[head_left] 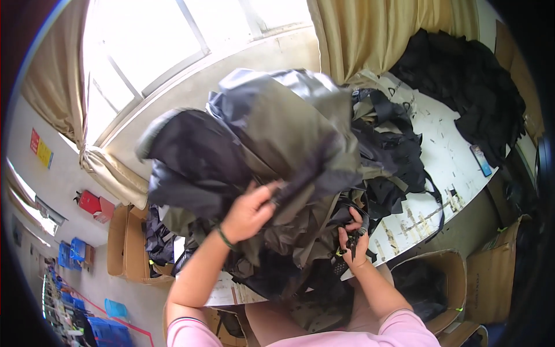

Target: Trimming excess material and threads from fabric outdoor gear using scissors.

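A large bag-like piece of olive, grey and black fabric (289, 121) is lifted over the table, blurred by motion. My left hand (248, 214) is closed on it, by a dark strap-like band (306, 173) that slants up to the right. Lower and to the right, my right hand (354, 240) holds what look like small dark scissors (353, 247), their tips pointing down toward the wrist. Black straps and cords hang around its fingers. Under both hands lies a heap of olive and black fabric pieces (300, 246), which hides much of the tabletop.
The white worn table (404, 228) carries more black fabric (468, 87) at the far right and a small blue box (480, 160). Cardboard boxes (136, 248) stand left and right of the table. Curtains (381, 34) hang by the window behind it.
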### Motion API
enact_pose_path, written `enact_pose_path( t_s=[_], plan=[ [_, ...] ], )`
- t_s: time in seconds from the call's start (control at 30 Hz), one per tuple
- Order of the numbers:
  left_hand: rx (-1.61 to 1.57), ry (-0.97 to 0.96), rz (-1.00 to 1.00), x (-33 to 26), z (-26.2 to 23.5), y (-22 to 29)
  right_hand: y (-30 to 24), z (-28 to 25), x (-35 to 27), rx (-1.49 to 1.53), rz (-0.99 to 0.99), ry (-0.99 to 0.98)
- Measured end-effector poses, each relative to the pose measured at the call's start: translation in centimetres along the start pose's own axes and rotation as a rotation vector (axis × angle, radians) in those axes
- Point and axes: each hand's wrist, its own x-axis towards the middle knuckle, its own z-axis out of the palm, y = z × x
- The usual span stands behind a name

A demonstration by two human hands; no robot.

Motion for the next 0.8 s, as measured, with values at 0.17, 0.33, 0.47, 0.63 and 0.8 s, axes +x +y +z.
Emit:
enact_pose_path(
  t_s=[0.17,0.33,0.47,0.63,0.8],
  plan=[
    [-0.002,0.067,-0.079,-1.5,4.8,-2.7,-2.6,-4.0,-4.0,0.166,0.17,0.029],
    [0.167,0.099,0.018,-3.5,4.9,-1.4,-6.3,-9.1,-4.7,0.187,0.283,-0.043],
    [0.393,0.285,0.164,-8.8,4.7,6.5,-11.3,-9.9,0.0,0.265,0.26,-0.044],
    [0.32,0.706,0.387,-15.1,1.7,11.0,-18.0,-6.6,9.6,0.16,-0.012,-0.213],
    [0.364,1.289,0.022,-20.9,-3.9,4.5,-20.0,-0.7,16.6,-0.085,-0.111,-0.251]
  ],
)
